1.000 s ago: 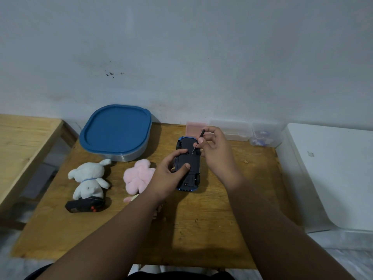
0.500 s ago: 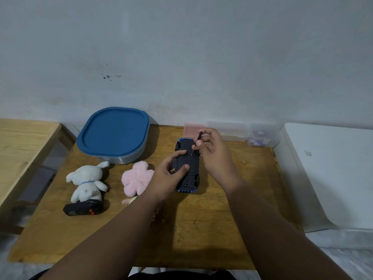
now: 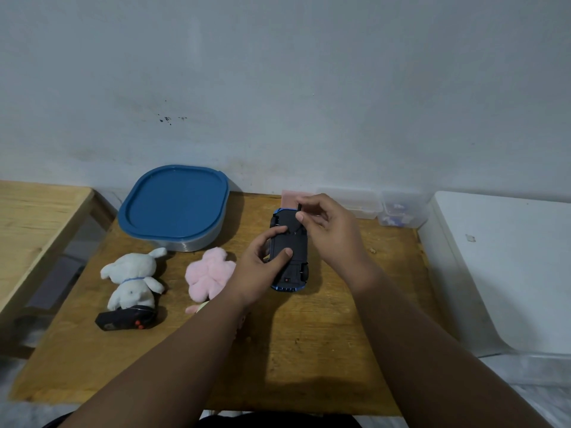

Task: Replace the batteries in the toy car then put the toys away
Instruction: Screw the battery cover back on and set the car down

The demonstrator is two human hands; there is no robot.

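Note:
A blue toy car (image 3: pixel 293 267) lies upside down on the wooden table (image 3: pixel 309 350), its black underside facing up. My left hand (image 3: pixel 259 270) grips the car's left side, thumb and forefinger pressed on the underside. My right hand (image 3: pixel 327 230) pinches a thin black screwdriver (image 3: pixel 298 213) whose tip rests on the car's underside near its far end. A white plush rabbit (image 3: pixel 133 278) and a pink plush toy (image 3: pixel 208 273) lie to the left. A black remote control (image 3: pixel 126 319) sits in front of the white rabbit.
A container with a blue lid (image 3: pixel 176 205) stands at the back left. Small clear plastic boxes (image 3: pixel 401 211) and a pink box (image 3: pixel 289 197) line the wall. A white surface (image 3: pixel 509 267) lies to the right, a lighter wooden table (image 3: pixel 34 217) to the left.
The view has shifted slightly. My right hand's fingers have turned a little on the screwdriver; the car and my left hand stay in place.

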